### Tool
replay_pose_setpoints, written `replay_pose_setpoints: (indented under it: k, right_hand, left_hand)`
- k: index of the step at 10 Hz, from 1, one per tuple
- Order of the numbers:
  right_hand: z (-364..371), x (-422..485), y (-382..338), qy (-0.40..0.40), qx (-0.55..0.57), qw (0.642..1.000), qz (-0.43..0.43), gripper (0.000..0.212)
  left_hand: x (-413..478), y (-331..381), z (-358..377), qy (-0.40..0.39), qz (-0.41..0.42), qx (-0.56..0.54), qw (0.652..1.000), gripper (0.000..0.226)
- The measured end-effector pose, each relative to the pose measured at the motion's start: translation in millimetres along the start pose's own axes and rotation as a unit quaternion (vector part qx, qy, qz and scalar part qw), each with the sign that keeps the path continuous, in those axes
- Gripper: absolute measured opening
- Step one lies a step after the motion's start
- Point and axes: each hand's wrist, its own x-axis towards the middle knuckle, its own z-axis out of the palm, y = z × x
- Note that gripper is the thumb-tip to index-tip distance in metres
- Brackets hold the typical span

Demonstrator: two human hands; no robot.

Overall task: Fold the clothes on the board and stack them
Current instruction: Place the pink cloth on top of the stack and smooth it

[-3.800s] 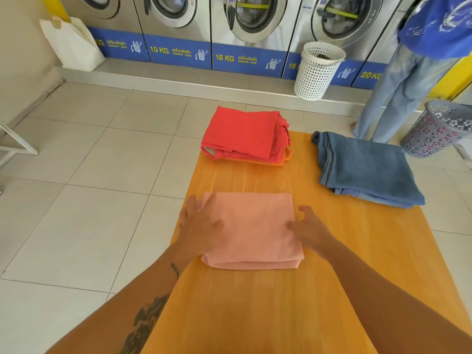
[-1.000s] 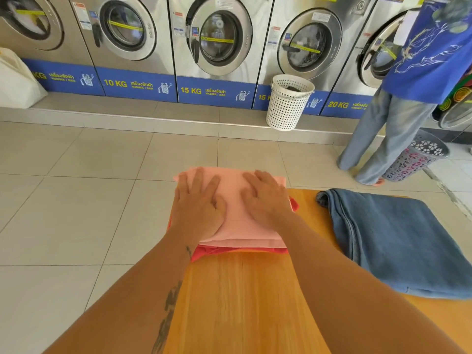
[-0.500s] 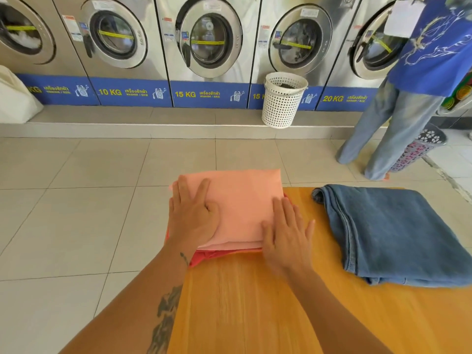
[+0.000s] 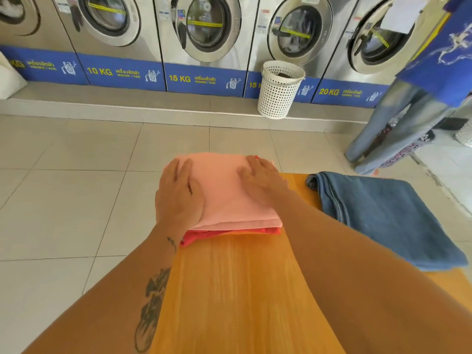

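A folded light pink garment (image 4: pixel 222 190) lies on top of a folded red garment (image 4: pixel 204 235) at the far left corner of the orange wooden board (image 4: pixel 237 290). My left hand (image 4: pixel 178 198) rests flat on the pink garment's left side, fingers apart. My right hand (image 4: pixel 260 182) lies flat on its right side. Neither hand grips the cloth. Folded blue denim (image 4: pixel 383 215) sits on the board's right side, apart from the stack.
A white perforated basket (image 4: pixel 279 89) stands on the ledge before a row of washing machines (image 4: pixel 204 34). A person in a blue shirt and jeans (image 4: pixel 398 118) stands at the far right beside a patterned basket (image 4: pixel 408 149). Tiled floor (image 4: pixel 63 200) lies left of the board.
The pink garment went from the board's middle onto the red one. Since half a second ago my right hand slid from the stack's near right edge up onto the top.
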Motion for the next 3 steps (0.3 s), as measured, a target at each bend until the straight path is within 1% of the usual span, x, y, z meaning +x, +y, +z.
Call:
replay_pose_setpoints:
  k: [1,2,3]
  right_hand:
    - [-13,-14,17,-0.032,-0.026,0.999,0.031,0.063]
    - [-25,-41,31,-0.026,-0.026,0.999,0.038,0.058]
    - [-43,-74,43,-0.024,-0.005,1.000,0.006,0.054]
  left_hand:
    - [-5,1,-6,-0.013,0.005,0.071,0.997,0.053]
    - [-16,-1,-29,-0.026,0.021,0.123,0.992,0.051]
    - [-52,-12,-53,-0.032,-0.002,0.147,0.989,0.048]
